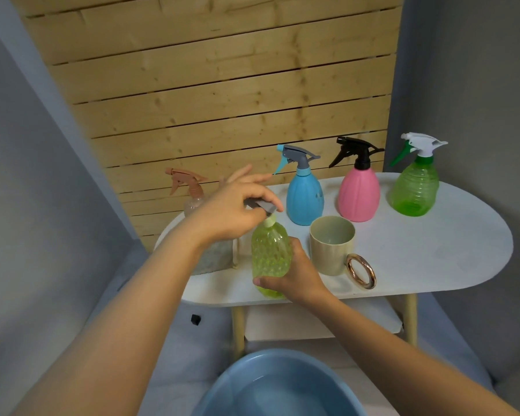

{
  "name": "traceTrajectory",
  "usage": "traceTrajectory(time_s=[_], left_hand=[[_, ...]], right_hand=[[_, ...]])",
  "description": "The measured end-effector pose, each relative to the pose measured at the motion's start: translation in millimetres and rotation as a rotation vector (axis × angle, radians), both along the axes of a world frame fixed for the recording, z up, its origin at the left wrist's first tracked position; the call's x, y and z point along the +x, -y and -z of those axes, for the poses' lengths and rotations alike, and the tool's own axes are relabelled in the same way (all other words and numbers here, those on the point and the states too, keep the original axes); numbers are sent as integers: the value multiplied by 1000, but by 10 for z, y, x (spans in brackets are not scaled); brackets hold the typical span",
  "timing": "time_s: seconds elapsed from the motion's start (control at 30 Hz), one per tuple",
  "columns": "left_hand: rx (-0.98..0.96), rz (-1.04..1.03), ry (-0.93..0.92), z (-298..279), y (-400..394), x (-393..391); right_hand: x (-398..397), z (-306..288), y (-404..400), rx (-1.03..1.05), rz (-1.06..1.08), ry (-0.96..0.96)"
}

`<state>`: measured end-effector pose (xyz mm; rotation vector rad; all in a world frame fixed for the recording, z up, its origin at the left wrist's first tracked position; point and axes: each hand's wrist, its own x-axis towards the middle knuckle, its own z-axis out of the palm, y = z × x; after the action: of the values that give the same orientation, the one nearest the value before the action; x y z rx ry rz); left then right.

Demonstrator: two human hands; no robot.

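A small yellow-green spray bottle point(270, 253) with a bumpy body stands upright near the front edge of the white oval table point(433, 250). My right hand point(294, 277) grips its lower body from the right side. My left hand point(231, 205) is over its top, with thumb and fingers curled round the grey spray head point(263, 205); the index finger points away. A beige mug point(332, 244) with a gold ring handle stands just right of the bottle, its mouth up.
Along the table's back stand a clear bottle with a brown sprayer point(189, 190), a blue bottle point(303, 193), a pink one point(359, 190) and a green one point(415, 187). A grey stone-like block point(213, 259) sits behind my left wrist. A blue basin point(276, 385) holding water lies below, near me.
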<state>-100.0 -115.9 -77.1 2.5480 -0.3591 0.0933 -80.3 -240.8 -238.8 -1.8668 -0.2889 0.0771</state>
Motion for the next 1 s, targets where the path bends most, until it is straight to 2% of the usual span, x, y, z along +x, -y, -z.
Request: traceTrajectory(time_s=[0.07,0.1,0.2,0.3,0.43,0.6,0.87,1.0], left_hand=[[-249,-39,26,101,34,-10],[-304,-66,86,143,52,-15],[-226,-110,235,246,116,-5],[-218,-92,155,249,194,-4],[-187,-224,74,316,207,21],[-219,-137,6,249,137,15],[-142,-124,-126,81,-71,59],[-315,-90,-76,182,38,14]], right_hand=[[1,3,0,3,-7,-7],[0,1,0,5,-10,-12],[-7,-7,2,8,-21,-20],[-12,-29,11,15,-37,-14],[-2,-36,11,21,-43,-21],[1,-33,21,11,-53,-39],[-16,-122,67,-50,-73,-62],[-31,-148,79,-70,-91,-70]])
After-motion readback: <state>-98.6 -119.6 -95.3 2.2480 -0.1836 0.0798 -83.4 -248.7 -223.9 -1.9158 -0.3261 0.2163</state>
